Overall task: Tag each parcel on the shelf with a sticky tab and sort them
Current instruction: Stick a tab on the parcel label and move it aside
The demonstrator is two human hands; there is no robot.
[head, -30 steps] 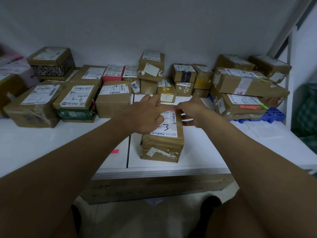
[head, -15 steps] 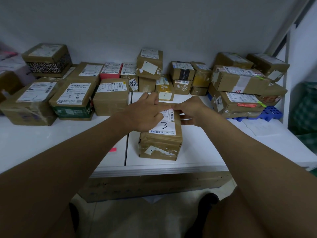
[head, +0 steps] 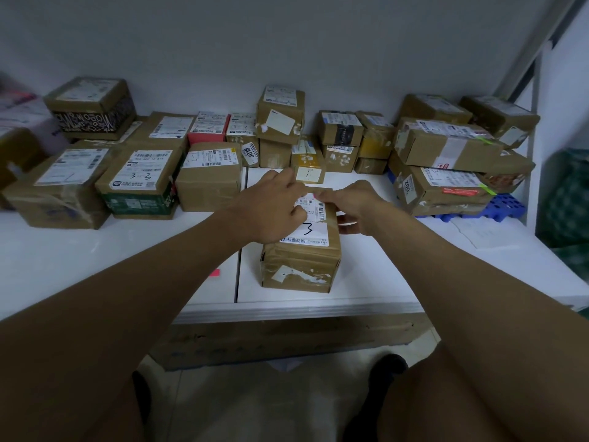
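Fingers (head: 294,188) of the left hand (head: 271,212) and the right hand (head: 353,207) meet above a brown cardboard parcel (head: 301,250) at the front middle of the white shelf (head: 382,275). Both hands are curled, and their fingertips pinch a tiny pink sticky tab (head: 315,195) between them, just over the far end of the parcel's white shipping label (head: 310,224). That label carries barcodes and a large handwritten "3". Part of the left hand covers the label's left side, while the right hand's lower fingers lie against the parcel's right edge. A torn white patch marks the parcel's near face. Another small pink tab (head: 216,272) lies on the shelf to the left of the parcel, partly hidden by the left forearm. Behind the hands, many more taped cardboard parcels line the back of the shelf against a pale wall. On the left stands a green-sided box (head: 140,186) with "3-2" written on its label, beside a plain brown box (head: 208,177). Further back sits a box with a black patterned band (head: 92,106), and a pink-edged box (head: 208,129). A small yellow box (head: 307,165) sits just beyond the fingertips. On the right, a stack of long parcels (head: 446,167) rests on a blue plastic pallet (head: 500,207), two of them bearing green tabs. A sheet of white paper (head: 478,231) lies flat at the shelf's right end.
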